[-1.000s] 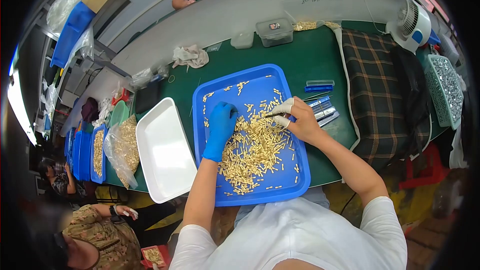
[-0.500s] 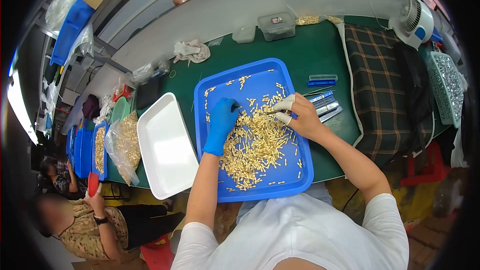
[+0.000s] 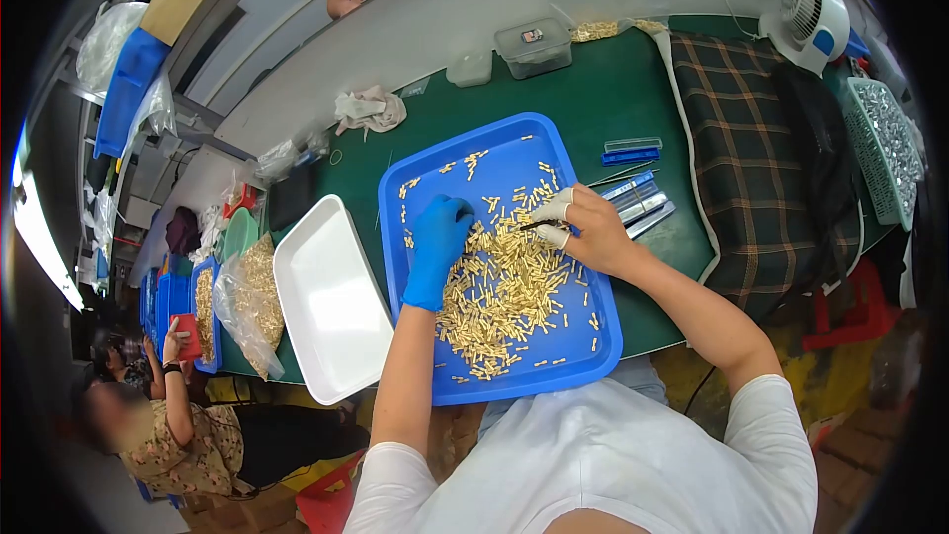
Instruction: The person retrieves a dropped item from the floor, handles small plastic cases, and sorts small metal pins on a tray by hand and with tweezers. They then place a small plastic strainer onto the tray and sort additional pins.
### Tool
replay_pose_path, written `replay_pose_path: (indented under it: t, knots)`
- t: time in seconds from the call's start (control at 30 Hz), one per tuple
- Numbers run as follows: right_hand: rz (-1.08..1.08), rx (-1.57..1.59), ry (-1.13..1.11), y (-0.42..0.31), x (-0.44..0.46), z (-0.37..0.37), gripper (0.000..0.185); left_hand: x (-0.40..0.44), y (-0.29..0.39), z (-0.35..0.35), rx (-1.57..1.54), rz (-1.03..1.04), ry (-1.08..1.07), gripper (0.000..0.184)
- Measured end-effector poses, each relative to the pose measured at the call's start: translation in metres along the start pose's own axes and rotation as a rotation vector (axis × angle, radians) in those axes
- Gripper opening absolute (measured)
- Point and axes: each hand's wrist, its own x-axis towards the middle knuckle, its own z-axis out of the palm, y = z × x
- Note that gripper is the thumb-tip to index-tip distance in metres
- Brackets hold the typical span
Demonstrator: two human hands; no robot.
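Note:
A blue tray (image 3: 605, 361) lies before me with a heap of small brass-coloured metal pins (image 3: 504, 287) in it, several more scattered toward its far edge. My left hand (image 3: 442, 237), in a blue glove, is over the left side of the heap. Its fingers are curled together, and what they may hold is hidden. White finger covers sit on the fingertips of my right hand (image 3: 583, 222). Pinched between them is a thin dark pair of tweezers (image 3: 536, 225), its tips pointing left over the pins.
Left of the tray stand a white tray (image 3: 331, 302) and a plastic bag of pins (image 3: 259, 292). Blue-and-silver cases (image 3: 638, 200) and a plaid cushion (image 3: 741, 158) are on the right. Lidded plastic boxes (image 3: 534, 49) stand behind. A person (image 3: 188, 440) holds a red container (image 3: 188, 338).
The view has shifted slightly. My hands stay over the heap, still closed, with the tweezers held in the right. At left, the other person has raised and turned the red container.

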Motion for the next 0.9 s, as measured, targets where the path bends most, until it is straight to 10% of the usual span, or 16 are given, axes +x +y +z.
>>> replay_pose_path:
  t: [0.23, 0.3, 0.4, 0.9]
  knots:
    - [0.032, -0.009, 0.081, -0.004, 0.003, -0.002, 0.019, -0.012, 0.028, -0.005, 0.025, 0.157, 0.218, 0.017]
    - [0.052, 0.003, 0.106, -0.009, 0.002, -0.005, 0.019, -0.024, 0.065, -0.032, -1.012, -0.349, -0.028, 0.014]
    - [-0.022, 0.087, 0.139, -0.016, 0.007, -0.01, 0.019, -0.048, 0.072, -0.031, -1.478, -0.386, -0.11, 0.014]
    - [-0.07, 0.078, 0.102, -0.015, 0.001, -0.001, 0.019, -0.06, 0.088, -0.022, -1.386, -0.436, 0.009, 0.03]
